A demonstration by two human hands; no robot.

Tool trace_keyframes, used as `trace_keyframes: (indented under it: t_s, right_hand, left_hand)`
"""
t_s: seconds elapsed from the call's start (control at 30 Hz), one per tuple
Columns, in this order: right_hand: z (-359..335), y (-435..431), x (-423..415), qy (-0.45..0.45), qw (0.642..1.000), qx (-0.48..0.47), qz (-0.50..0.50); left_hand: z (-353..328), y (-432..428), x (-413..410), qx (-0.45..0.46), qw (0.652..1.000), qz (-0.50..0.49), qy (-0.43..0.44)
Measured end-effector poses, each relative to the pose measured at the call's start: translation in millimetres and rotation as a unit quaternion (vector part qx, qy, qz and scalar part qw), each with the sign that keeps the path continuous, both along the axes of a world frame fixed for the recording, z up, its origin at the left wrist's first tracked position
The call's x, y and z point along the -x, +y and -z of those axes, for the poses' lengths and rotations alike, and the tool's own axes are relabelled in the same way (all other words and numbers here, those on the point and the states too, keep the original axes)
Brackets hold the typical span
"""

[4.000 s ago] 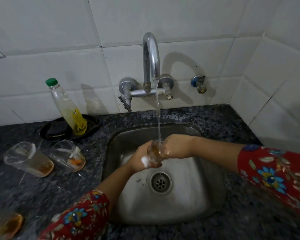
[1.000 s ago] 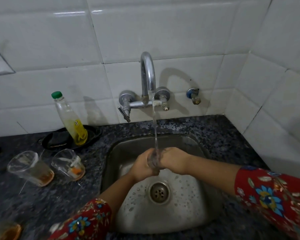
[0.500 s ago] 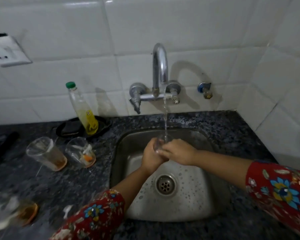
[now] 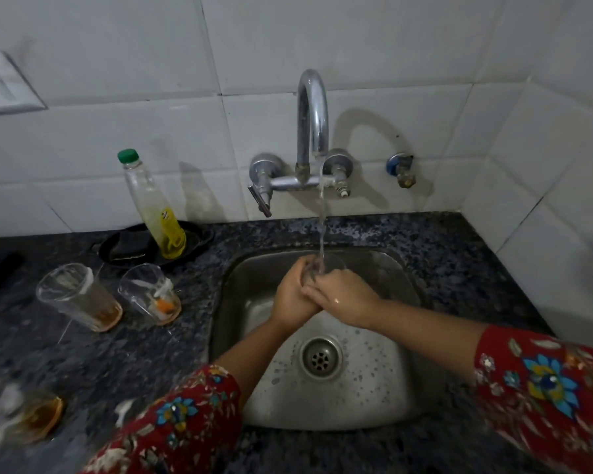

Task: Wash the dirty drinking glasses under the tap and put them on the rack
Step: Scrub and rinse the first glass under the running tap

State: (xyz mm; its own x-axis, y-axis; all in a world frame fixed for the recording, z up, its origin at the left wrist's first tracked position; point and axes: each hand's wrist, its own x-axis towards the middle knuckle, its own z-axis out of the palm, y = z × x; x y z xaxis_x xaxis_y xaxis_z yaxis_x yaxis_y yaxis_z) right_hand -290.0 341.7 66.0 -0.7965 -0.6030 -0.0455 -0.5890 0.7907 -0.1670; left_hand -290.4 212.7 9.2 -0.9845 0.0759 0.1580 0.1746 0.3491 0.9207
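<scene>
A green-capped bottle (image 4: 154, 206) of yellow liquid is standing tilted in a black dish (image 4: 199, 239) on the speckled dark desk (image 4: 459, 254). A white wall socket (image 4: 4, 85) is sitting on the tiles (image 4: 117, 63).

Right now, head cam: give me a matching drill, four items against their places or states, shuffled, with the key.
Items:
1. glass in hands
2. soap bottle
3. glass with orange residue
4. drain

Places or states:
A. stands on the black tray, green cap on
B. bottom of the sink
C. under the running stream
D. on the counter left of the sink

Pairs: 1-C, 2-A, 3-D, 4-B
</scene>
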Motion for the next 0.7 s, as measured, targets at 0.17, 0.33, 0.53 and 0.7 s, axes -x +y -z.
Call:
trace_keyframes:
  t_s: [0.17,0.33,0.53,0.7]
  right_hand:
    - [-14.1,33.6,9.1,0.023,0.974,-0.159,-0.159]
    - [-9.2,11.6,2.1,-0.050,0.992,-0.059,-0.100]
    - [-3.8,20.1,13.9,-0.123,0.988,-0.068,-0.066]
    - [15.9,-5.1,-4.1,-0.413,0.864,0.246,0.150]
  left_hand:
    - [0.7,-13.7,10.8,0.039,0.994,0.103,-0.026]
    - [7.3,-11.2,1.4,-0.018,0.998,0.063,-0.009]
    - [2.3,-18.9,9.6,0.044,0.986,0.153,-0.053]
    - [-7.8,-19.4,-11.1,0.196,0.977,0.079,-0.021]
